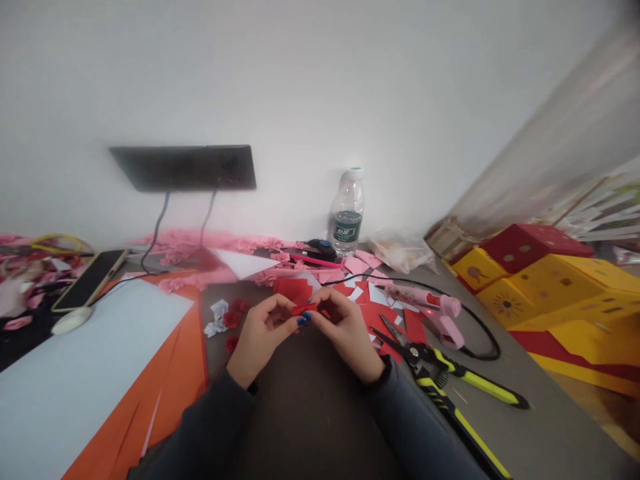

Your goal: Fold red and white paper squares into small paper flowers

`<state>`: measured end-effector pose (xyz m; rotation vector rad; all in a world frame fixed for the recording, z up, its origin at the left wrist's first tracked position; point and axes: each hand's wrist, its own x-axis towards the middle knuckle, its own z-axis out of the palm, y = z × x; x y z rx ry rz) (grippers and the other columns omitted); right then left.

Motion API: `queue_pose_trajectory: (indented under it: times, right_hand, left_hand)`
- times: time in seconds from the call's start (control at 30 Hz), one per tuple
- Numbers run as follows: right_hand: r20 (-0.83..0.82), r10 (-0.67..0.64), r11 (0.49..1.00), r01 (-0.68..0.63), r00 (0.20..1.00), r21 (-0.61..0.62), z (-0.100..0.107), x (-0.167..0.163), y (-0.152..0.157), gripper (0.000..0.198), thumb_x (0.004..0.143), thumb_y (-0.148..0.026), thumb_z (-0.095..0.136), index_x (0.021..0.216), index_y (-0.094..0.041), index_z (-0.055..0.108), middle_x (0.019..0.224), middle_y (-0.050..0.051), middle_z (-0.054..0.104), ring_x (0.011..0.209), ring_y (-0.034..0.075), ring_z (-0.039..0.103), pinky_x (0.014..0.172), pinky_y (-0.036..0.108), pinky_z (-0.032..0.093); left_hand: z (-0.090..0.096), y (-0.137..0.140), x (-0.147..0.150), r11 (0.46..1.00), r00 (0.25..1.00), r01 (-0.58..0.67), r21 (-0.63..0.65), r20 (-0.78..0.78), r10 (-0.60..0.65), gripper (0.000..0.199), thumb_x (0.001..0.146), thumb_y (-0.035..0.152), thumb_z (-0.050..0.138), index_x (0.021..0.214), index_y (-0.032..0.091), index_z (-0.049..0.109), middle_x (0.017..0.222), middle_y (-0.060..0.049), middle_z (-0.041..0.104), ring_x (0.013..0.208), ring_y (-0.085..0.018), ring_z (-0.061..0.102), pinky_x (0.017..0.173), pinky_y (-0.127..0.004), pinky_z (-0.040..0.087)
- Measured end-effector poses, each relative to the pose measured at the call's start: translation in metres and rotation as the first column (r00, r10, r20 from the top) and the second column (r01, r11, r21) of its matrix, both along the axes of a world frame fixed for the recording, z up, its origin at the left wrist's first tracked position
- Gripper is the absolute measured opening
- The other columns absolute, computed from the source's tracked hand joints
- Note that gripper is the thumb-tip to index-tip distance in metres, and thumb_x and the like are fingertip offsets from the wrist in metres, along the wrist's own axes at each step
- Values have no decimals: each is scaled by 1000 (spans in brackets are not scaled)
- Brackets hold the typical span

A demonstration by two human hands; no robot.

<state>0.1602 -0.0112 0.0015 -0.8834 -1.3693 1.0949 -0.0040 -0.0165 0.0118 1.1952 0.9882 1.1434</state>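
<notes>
A small folded piece of red paper is pinched between both hands above the grey table. My left hand grips its left end between thumb and fingers. From the other side my right hand closes on the right end, and the two thumb tips nearly meet. Just left of my left hand lie red paper flowers and a white paper flower. Red paper pieces are behind my hands. Beside my right hand rest a pink hot glue gun and yellow-black pliers-like cutters.
A water bottle stands against the wall, near a plastic bag. White sheets over orange paper cover the left side, with a phone and mouse behind. Yellow and red boxes sit at right. A black cable curves behind the glue gun.
</notes>
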Motion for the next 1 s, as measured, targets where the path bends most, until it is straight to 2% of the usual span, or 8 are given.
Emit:
queue_pose_trajectory:
  times: [0.13,0.23,0.3,0.4,0.5,0.6,0.87,1.0]
  right_hand:
    - [-47,46,995,-50,998,-86,-2,1,1,20,82,-39,70,84,-19,66,76,2,65,68,16,59,65,29,50]
    - [-53,31,997,-34,998,-74,-4,-1,1,18,82,-36,71,88,-20,66,76,2,66,68,16,61,63,29,51]
    - [-32,-16,999,15,999,-29,-4,-2,0,14,82,-30,70,92,-21,65,77,1,65,69,16,61,64,28,51]
    - [99,-126,988,116,987,97,-3,-5,-2,9,84,-20,66,92,-22,66,81,2,65,72,17,60,66,29,50]
    - [224,-257,947,199,940,254,0,-6,-4,14,84,-12,64,90,-24,68,88,4,63,77,18,59,68,30,50]
    - [268,-320,915,223,909,335,1,-6,-6,18,85,-10,62,92,-25,68,91,5,62,83,19,60,72,32,50]
    - [275,-283,936,202,919,289,1,-6,-6,18,83,-8,62,93,-23,65,82,2,65,75,18,59,69,29,50]
    - [284,-260,934,167,923,315,2,-6,-5,14,84,-7,59,85,-21,63,82,2,63,75,17,59,69,28,49]
  left_hand:
    - [2,-1,1,1000,1000,0,-19,10,0,22,73,31,79,77,15,64,74,0,64,67,-12,61,62,-23,54]
    - [3,-1,2,998,999,35,-46,32,-33,24,73,34,78,84,15,67,79,-2,68,69,-14,63,61,-23,54]
    - [2,-1,3,997,999,37,-67,20,-36,26,72,35,79,86,15,70,80,-3,70,70,-15,64,62,-24,55]
    - [-1,-1,5,995,1000,-12,-99,-2,12,28,70,38,80,81,13,73,76,-5,72,69,-16,65,65,-26,56]
    - [-5,0,6,989,998,-57,-133,21,60,31,69,40,81,83,13,75,77,-6,74,73,-18,69,67,-27,57]
    - [-8,0,7,988,997,-67,-143,23,71,31,69,40,81,83,13,75,78,-6,75,73,-19,71,68,-27,59]
    - [-9,-2,6,993,999,-53,-106,-12,52,25,75,38,76,80,14,70,78,-4,74,71,-17,71,61,-24,61]
    - [-8,-2,6,997,996,-60,-57,-70,56,22,77,35,73,81,14,71,75,-3,74,71,-17,71,61,-23,61]
